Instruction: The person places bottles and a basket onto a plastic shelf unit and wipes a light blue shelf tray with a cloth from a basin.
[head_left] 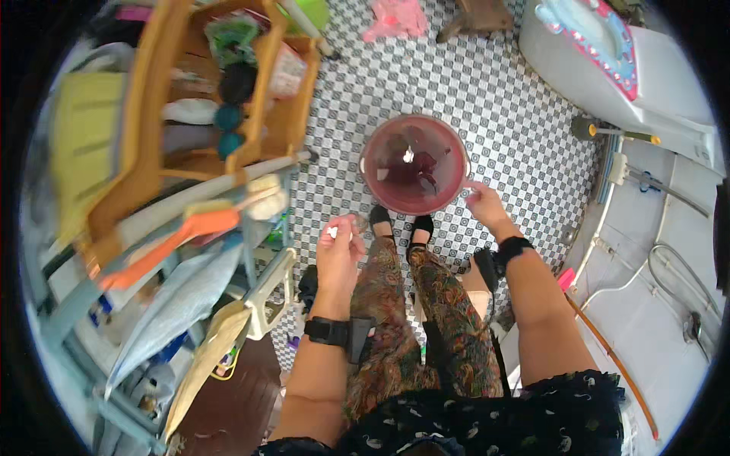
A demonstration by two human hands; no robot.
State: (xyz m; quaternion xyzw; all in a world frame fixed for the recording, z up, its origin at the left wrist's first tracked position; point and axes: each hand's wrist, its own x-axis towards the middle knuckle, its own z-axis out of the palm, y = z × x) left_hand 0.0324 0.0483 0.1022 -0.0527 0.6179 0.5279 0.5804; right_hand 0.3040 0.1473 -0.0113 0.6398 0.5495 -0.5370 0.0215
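A dark red, see-through basin [380, 178] stands on the floor in front of my feet. Liquid and a dark, crumpled, cloth-like item [426, 163] show inside it. My left hand [338, 254] is raised to the left of the basin, fingers curled around a small white thing [332, 232] whose kind is too small to make out. Something clear and blurred shows beside those fingertips. My right hand [487, 207] hangs by the basin's right rim, index finger stretched toward the handle and nothing seen in it; whether it touches the rim is unclear.
Left stand a wooden shelf unit [137, 152] with bags and yarn-like balls, and a rack with an orange-headed brush [205, 224]. A white stool [274, 296] sits below. Right are a toilet [646, 68], pipes and a shower hose [661, 254]. Pink cloth [395, 19] lies on the patterned floor [346, 83].
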